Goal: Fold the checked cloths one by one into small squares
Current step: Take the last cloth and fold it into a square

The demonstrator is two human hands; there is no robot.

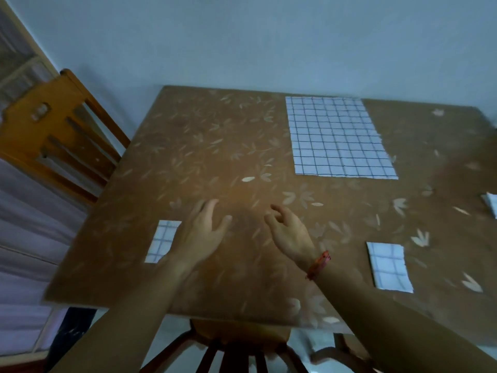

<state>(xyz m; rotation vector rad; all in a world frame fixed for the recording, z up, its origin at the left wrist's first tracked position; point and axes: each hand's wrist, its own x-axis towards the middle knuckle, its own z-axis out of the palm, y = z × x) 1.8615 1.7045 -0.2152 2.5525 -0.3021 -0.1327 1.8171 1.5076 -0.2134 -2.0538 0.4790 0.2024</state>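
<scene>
Both hands empty, over the table's [188, 146] near-middle, palms down. Left hand [203, 235] has fingers spread and loose; right hand [289, 232] is half-curled, fingers bent, pinching nothing. Whether either touches the top, can't tell; frame is motion-blurred.

Left to right:
- folded square [162, 242] near the left edge, just beside the left hand, partly under the wrist. Looks done.
- open checked cloth [340, 137] flat at the far edge, right of centre, long axis running away from the person.
- second folded square [390, 266] toward the near right corner, well apart from the right hand.
- sliver of another checked piece [491, 207] at the right edge, mostly out of frame.

Judgement: open cloth is next. It lies ahead and to the right of both hands, so the right hand is nearer; left must cross centre. Its near edge faces the hands, with bare table between, plenty of room to drag it closer and fold. Far edge sits near the wall-side table edge, so pull toward the person, don't push.
</scene>
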